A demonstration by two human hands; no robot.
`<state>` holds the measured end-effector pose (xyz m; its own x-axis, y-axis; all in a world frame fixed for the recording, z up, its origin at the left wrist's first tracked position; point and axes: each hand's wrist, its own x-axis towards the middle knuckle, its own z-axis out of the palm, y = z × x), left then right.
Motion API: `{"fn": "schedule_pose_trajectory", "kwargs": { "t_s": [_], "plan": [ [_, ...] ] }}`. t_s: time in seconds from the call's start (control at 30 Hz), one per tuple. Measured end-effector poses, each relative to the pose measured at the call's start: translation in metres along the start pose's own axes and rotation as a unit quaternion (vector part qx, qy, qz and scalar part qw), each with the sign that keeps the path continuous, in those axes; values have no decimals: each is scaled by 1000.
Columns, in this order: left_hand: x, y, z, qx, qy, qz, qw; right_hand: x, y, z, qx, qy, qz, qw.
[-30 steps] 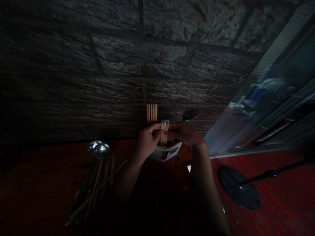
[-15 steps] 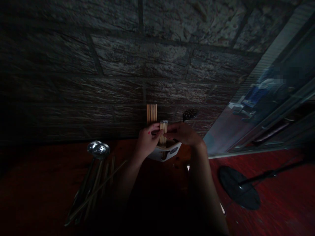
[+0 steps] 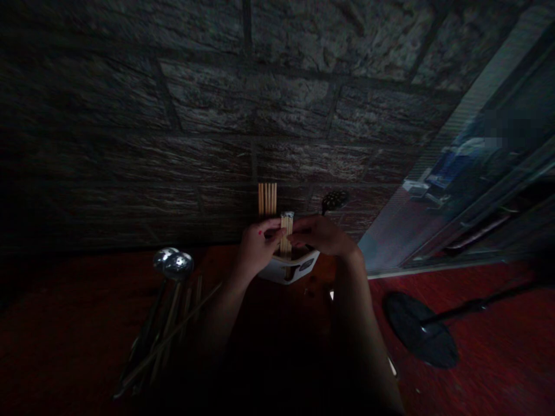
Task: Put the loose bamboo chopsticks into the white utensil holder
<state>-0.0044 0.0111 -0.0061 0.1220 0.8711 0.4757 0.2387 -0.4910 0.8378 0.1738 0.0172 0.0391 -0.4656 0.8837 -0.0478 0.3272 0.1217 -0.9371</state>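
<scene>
Both my hands meet over a white utensil holder (image 3: 299, 268) standing by the stone wall. My left hand (image 3: 256, 248) and my right hand (image 3: 321, 236) are closed from either side on a bundle of pale wooden chopsticks (image 3: 286, 237), which stands upright with its lower ends inside the holder. A second set of chopsticks (image 3: 267, 199) stands upright in the holder just behind. A dark slotted spoon (image 3: 333, 201) pokes up from the holder behind my right hand.
Two metal ladles (image 3: 172, 266) and several long sticks (image 3: 173, 335) lie on the red surface (image 3: 65, 323) to the left. A dark round base with a pole (image 3: 418, 335) lies at the right. A glass door (image 3: 472, 173) stands beyond.
The bundle of chopsticks between my hands has sunk slightly lower into the holder. The hands stay in almost the same place.
</scene>
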Motion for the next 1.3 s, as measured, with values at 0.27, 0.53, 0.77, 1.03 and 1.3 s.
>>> {"fn": "schedule_pose_trajectory", "kwargs": {
  "t_s": [0.27,0.53,0.77,1.03,1.3],
  "plan": [
    [-1,-2,4,-19,5,-17,1000,-2,-2,0,-20,15,12,1000],
    [-1,1,2,-41,-9,-34,999,-2,1,-3,-47,14,-18,999],
    [0,0,-3,-53,-15,-39,998,-5,-1,-4,-45,27,-37,998],
    [1,8,-10,-49,-5,-39,998,-8,-1,-8,-74,62,-35,995],
    [0,11,-12,-27,13,-39,999,-9,-4,-6,-57,92,-27,994]
  ]
}}
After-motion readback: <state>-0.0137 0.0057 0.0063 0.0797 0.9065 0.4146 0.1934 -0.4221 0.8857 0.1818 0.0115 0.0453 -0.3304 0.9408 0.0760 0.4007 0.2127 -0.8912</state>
